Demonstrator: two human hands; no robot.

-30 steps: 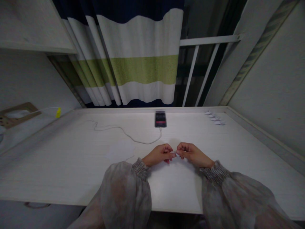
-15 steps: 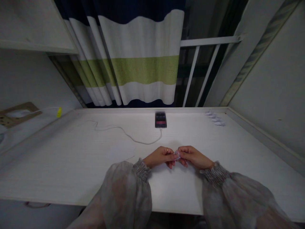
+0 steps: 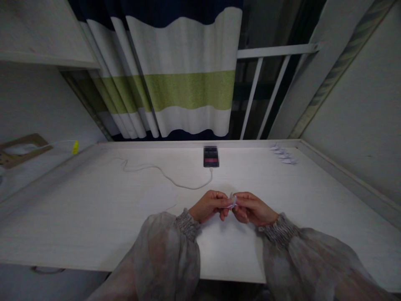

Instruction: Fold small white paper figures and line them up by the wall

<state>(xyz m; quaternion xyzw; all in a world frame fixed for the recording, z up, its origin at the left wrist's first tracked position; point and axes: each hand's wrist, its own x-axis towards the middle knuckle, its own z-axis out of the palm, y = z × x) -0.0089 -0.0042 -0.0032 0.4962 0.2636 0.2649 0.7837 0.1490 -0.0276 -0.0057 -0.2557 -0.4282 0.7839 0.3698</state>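
Between my fingertips, over the near middle of the desk, is a small folded piece of white paper (image 3: 233, 202). My left hand (image 3: 210, 206), with a ring on one finger, pinches its left side. The fingers of my right hand (image 3: 255, 207) are closed on its right side, so the hands almost meet. Much of the paper is hidden by the fingers, and its exact shape is too small to make out. At the back right of the desk lies a row of several small folded white paper pieces (image 3: 283, 155).
A phone with a dark, blurred screen (image 3: 211, 156) lies at the back of the white desk (image 3: 94, 221). Its white cable (image 3: 184, 186) curves off to the left. A pale sheet (image 3: 158, 197) lies left of my hands. Beyond the desk hangs a striped curtain (image 3: 191, 90).
The folded paper has turned between my fingers, and a narrow edge of it now stands up. My right hand has shifted slightly. The view has moved a little.
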